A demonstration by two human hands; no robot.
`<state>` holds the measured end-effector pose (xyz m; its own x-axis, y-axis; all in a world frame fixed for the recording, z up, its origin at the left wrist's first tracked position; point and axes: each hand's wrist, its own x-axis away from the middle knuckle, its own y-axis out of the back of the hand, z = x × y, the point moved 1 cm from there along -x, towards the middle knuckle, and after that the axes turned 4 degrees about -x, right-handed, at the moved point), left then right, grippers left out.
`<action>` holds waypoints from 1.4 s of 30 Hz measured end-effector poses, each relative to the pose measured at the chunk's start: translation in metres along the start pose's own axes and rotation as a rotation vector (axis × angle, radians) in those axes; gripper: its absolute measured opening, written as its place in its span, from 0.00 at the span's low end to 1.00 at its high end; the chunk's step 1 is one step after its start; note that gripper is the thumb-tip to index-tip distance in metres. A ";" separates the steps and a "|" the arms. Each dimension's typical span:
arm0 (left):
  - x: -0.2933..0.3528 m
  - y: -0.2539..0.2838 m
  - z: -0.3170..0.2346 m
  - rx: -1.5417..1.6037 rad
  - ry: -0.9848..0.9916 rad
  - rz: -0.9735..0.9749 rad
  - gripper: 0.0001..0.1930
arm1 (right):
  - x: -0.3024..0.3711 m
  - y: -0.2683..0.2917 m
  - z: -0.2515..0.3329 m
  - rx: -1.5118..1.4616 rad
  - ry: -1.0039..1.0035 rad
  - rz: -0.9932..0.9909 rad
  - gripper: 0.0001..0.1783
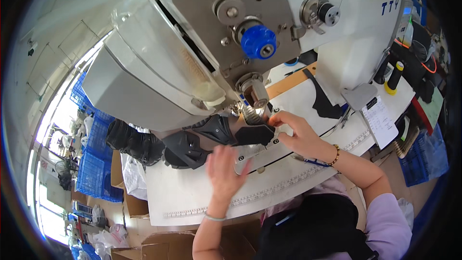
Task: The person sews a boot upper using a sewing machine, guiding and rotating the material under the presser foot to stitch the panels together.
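A large white sewing machine stands over a white work table. Under its needle area lies a black and brown shaped piece, apparently a shoe upper. More black pieces adjoin it on the left, and a bunched black stack hangs by the table's left edge. My right hand is at the right end of the piece, index finger bent to its edge, thumb apart. My left hand, slightly blurred, hovers at the near side of the pieces, fingers stretched and thumb spread.
A blue knob sits on the machine's front. To the right are a loose black cutout, a written paper sheet, a pen and a yellow-black thread cone. Blue crates and cardboard boxes surround the table.
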<state>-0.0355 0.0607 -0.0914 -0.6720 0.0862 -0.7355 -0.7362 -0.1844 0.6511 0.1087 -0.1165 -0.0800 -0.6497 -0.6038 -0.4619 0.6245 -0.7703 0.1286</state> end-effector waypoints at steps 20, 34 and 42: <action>-0.069 0.025 -0.012 -0.020 -0.426 -0.051 0.15 | 0.014 -0.055 0.019 -0.820 -0.316 -0.103 0.12; -0.062 0.014 -0.013 0.055 -0.355 -0.086 0.19 | 0.018 -0.040 0.012 -0.695 -0.376 0.017 0.15; -0.062 0.013 -0.010 0.073 -0.356 -0.083 0.21 | 0.015 -0.039 0.013 -0.688 -0.341 -0.029 0.13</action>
<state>-0.0027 0.0429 -0.0393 -0.5860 0.4358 -0.6831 -0.7844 -0.0936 0.6131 0.0691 -0.0981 -0.0802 -0.6977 -0.7013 -0.1462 0.6618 -0.5529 -0.5062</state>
